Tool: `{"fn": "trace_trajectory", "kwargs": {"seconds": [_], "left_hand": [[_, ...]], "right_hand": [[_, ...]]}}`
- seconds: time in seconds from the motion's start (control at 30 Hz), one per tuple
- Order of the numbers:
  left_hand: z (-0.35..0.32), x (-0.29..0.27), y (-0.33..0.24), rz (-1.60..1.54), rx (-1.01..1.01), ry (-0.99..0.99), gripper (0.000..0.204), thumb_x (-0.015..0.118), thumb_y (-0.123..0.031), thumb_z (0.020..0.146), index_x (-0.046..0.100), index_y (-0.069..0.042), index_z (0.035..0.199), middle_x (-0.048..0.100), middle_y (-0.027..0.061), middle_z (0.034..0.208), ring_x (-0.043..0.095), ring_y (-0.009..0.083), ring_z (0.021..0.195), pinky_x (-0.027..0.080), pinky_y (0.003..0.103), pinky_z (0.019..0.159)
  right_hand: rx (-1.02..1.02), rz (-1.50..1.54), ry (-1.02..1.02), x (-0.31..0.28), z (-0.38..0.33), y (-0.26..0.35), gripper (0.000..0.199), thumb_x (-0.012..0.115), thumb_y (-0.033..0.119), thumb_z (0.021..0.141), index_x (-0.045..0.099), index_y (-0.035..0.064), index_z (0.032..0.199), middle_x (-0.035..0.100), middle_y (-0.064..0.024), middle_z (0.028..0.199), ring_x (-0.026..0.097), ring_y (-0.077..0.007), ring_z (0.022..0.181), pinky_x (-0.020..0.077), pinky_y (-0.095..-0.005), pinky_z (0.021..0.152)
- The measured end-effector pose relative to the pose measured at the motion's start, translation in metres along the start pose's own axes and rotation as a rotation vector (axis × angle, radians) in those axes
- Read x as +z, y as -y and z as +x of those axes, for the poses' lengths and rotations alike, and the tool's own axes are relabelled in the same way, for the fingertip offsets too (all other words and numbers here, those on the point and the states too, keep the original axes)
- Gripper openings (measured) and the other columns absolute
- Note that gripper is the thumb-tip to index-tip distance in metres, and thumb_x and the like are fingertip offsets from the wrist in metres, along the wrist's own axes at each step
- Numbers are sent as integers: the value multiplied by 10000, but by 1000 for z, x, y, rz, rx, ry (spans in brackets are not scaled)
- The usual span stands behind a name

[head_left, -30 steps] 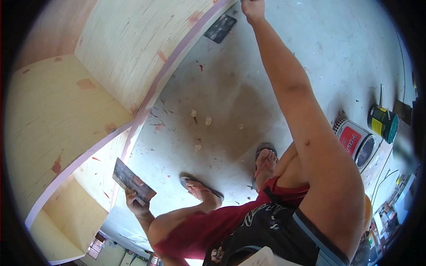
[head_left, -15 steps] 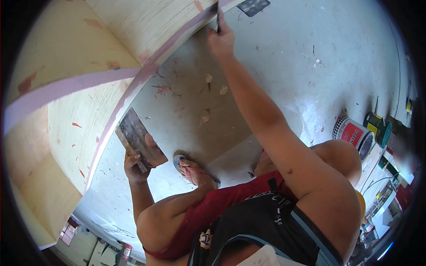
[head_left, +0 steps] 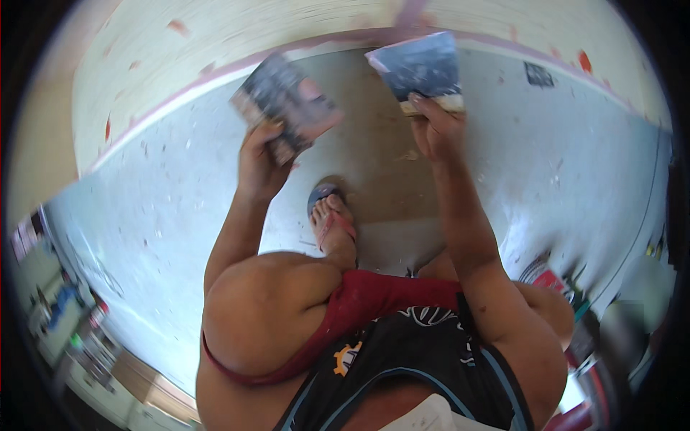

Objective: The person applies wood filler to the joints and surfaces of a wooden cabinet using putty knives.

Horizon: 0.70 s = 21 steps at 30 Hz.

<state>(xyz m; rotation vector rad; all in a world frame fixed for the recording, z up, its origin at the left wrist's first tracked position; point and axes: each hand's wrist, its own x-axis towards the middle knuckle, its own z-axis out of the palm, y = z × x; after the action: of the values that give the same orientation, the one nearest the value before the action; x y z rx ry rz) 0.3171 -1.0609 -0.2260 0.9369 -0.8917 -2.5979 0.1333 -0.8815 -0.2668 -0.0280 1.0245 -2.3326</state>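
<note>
I see the left hand (head_left: 260, 164) clenched around the lower corner of a flat scraper blade (head_left: 286, 108), dark and smeared with pinkish filler, tilted up and to the right and blurred. The right hand (head_left: 435, 129) pinches the bottom edge of a second flat blade (head_left: 420, 68), its grey face mottled and its pale lower rim caught between thumb and fingers. This blade's top edge lies over the pink strip (head_left: 215, 68) that runs along the foot of the pale wooden panel (head_left: 237, 29); I cannot tell whether it touches. The two blades sit near each other with a gap between them. The panel shows fine grain with reddish filler patches and curves across the top of the view. Below it the grey concrete floor (head_left: 165, 208) opens wide to the left and right, speckled with chips and a brown stain. A foot in a sandal (head_left: 329, 215) rests just below the hands, between the forearms. Red-topped tins (head_left: 550, 276) stand well apart at the lower right
</note>
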Motion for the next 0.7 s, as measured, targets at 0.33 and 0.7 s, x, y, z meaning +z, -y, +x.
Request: {"fn": "trace_trajectory", "kwargs": {"seconds": [0.33, 0.7], "left_hand": [[-6, 4, -12, -164, 127, 60, 362, 489, -7, 768, 463, -15, 1129, 571, 119, 1044, 592, 245, 932, 513, 398, 789], [-47, 5, -33, -93, 349, 18, 471, 500, -53, 765, 387, -41, 1222, 527, 113, 1147, 550, 252, 1026, 471, 399, 852]], "right_hand": [[-568, -889, 613, 67, -46, -26, 477, 469, -135, 757, 511, 28, 1203, 506, -173, 1246, 494, -227, 1158, 408, -279, 917], [-31, -65, 206, 75, -29, -39, 336, 500, -155, 767, 562, 2, 1057, 594, -110, 1054, 589, -206, 929, 476, -317, 824]]}}
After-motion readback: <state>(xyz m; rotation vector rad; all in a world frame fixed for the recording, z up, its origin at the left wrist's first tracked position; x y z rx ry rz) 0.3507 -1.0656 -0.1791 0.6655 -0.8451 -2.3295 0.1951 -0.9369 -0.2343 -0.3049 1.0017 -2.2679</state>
